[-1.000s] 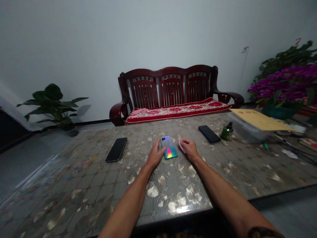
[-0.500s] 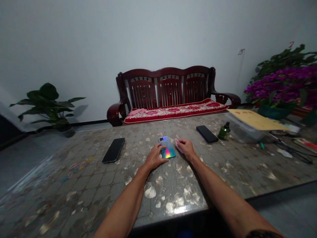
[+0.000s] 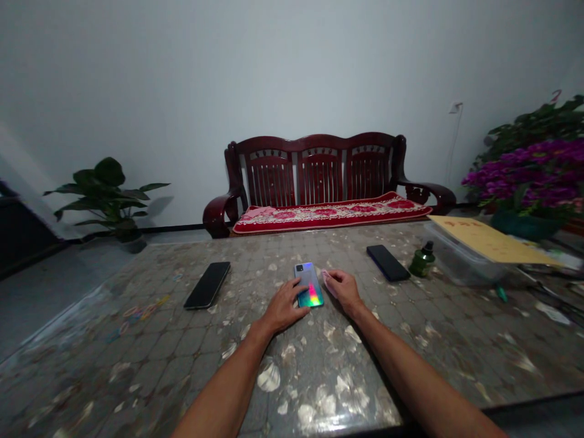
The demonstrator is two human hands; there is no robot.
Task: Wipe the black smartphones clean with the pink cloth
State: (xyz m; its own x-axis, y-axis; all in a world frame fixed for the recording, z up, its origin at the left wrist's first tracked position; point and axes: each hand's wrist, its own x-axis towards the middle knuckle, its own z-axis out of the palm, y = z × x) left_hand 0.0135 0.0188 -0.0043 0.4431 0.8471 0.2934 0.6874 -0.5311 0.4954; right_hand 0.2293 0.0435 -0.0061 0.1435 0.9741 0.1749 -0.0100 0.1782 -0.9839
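A shiny smartphone (image 3: 311, 293), its back facing up and reflecting rainbow colours, lies on the table in front of me. My left hand (image 3: 286, 305) grips it from the left, the fingers reaching over its back and the thumb along its near edge. Just right of the phone, my right hand (image 3: 343, 288) pinches a small pink cloth (image 3: 328, 282) near the tabletop. Most of the cloth is hidden by my fingers, and I cannot tell if it touches the phone.
A black phone (image 3: 208, 285) lies to the left, near several coloured bands (image 3: 141, 312). On the right are a dark phone (image 3: 387, 263), a green bottle (image 3: 422, 260) and a clear plastic box (image 3: 456, 258) under yellow paper (image 3: 488, 238). A wooden bench (image 3: 319, 164) stands behind the patterned table (image 3: 205, 365).
The view has tilted, so the scene sits slightly lower. Both hands keep nearly the same places beside the phone, the left on it and the right with the pink cloth.
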